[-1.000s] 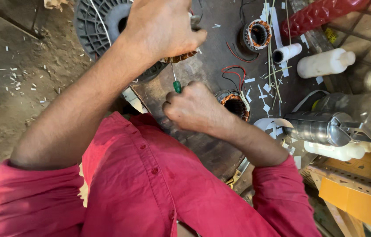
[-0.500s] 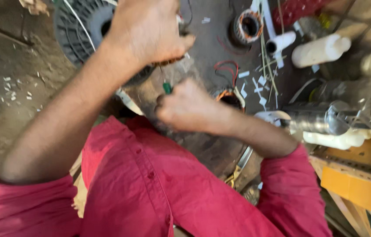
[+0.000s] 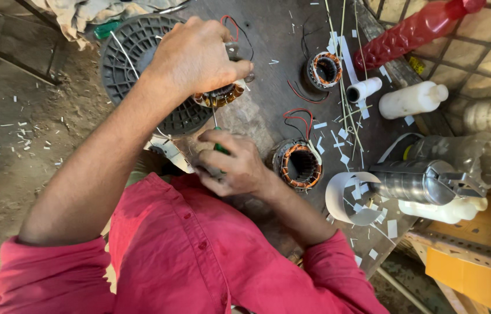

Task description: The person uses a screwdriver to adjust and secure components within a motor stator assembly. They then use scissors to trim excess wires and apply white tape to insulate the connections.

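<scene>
The person wears a bright pinkish-red shirt of plain woven cloth, with no pattern on it. Both sleeves are pushed or rolled up, bunched into soft folds above the elbows, so the forearms are bare. A placket runs down the front with small round buttons in the same red (two show clearly). The left hand [image 3: 196, 55] and the right hand [image 3: 231, 168] are bare: no gloves, and no rings, watch or bands in view.

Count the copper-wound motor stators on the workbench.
3. One under the left hand, stator; one beside the right hand, stator; one farther back, stator. Others may be hidden.
</scene>
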